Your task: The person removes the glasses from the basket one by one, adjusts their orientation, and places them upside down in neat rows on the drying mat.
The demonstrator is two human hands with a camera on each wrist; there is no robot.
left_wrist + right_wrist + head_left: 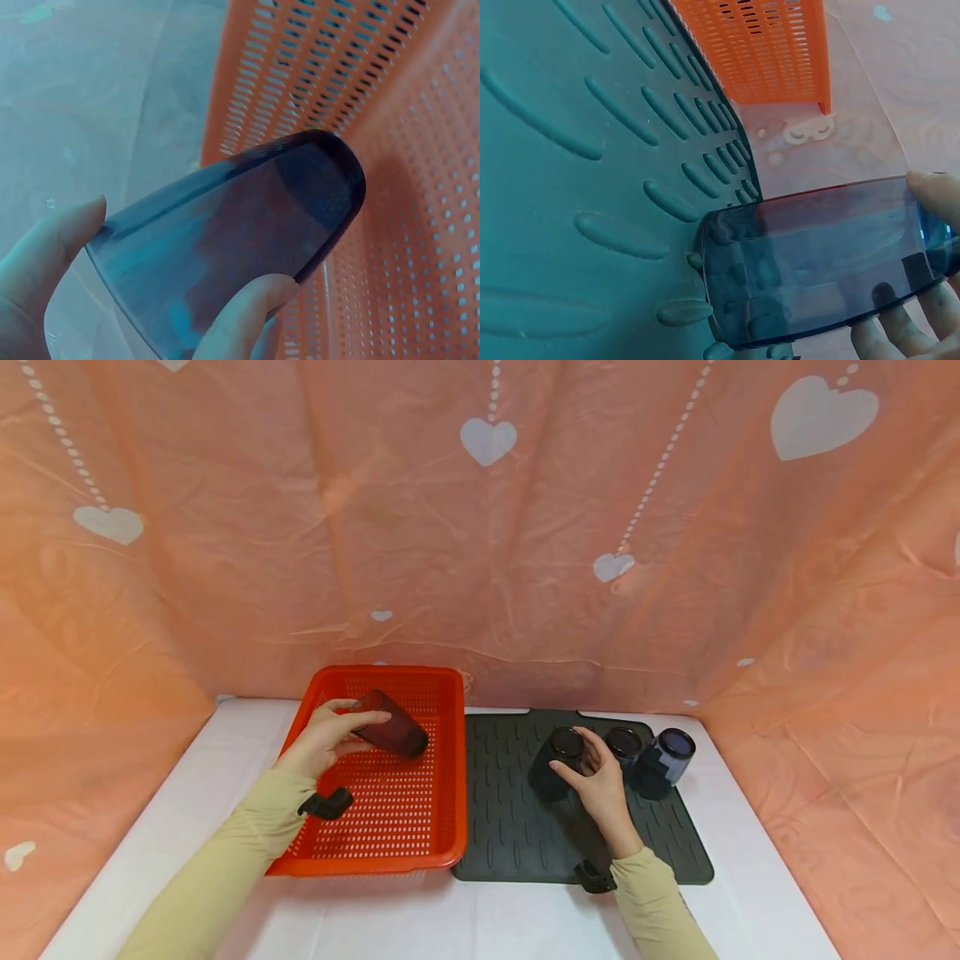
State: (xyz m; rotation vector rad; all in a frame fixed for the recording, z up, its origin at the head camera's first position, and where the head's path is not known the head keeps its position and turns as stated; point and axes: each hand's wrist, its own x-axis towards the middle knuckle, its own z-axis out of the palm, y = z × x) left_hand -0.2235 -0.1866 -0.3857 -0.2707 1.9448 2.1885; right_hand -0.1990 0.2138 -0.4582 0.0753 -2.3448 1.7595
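My left hand holds a dark tinted drinking glass over the basket, thumb and fingers around its open end. The glass is tilted, and its thick base points away from the palm in the left wrist view. With my right hand I grip a second tinted glass near its base, which faces up. In the right wrist view, the rim of this upside-down glass is right at the ridged mat.
The red perforated basket stands left of the dark drying mat on a white-covered table. Two more upturned glasses, a nearer-in one and an outer one, stand at the mat's right side. An orange curtain encloses the table's back and sides.
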